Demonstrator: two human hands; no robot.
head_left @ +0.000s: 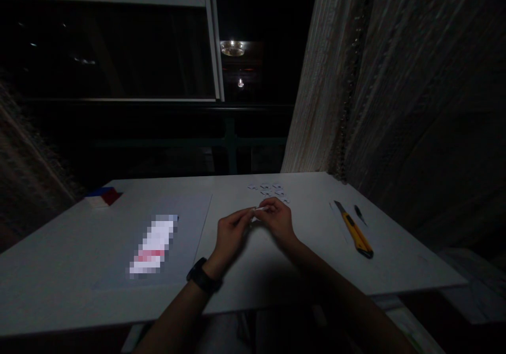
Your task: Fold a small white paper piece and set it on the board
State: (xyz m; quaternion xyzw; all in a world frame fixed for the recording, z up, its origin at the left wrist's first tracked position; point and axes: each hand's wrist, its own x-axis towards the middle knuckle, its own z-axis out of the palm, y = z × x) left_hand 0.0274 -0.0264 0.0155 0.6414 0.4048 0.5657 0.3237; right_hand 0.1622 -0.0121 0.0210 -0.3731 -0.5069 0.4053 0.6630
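My left hand [233, 233] and my right hand [278, 218] meet over the middle of the white table. Between their fingertips they pinch a small white paper piece [261, 208]; its exact shape is too dark to make out. A black watch [203, 276] is on my left wrist. Just beyond my right hand lie several small white paper pieces [265, 187] with dark marks, loosely grouped in rows. To the right rests a yellow utility knife [356, 233] with its blade pointing away from me, beside a small dark pen-like item [359, 214].
On the left a large pale sheet [193, 217] lies under a bright phone-like screen [154, 243], blurred out. A blue, red and white cube [101, 197] sits at the far left of the table [47, 285]. Behind are a dark window and a curtain [316, 79].
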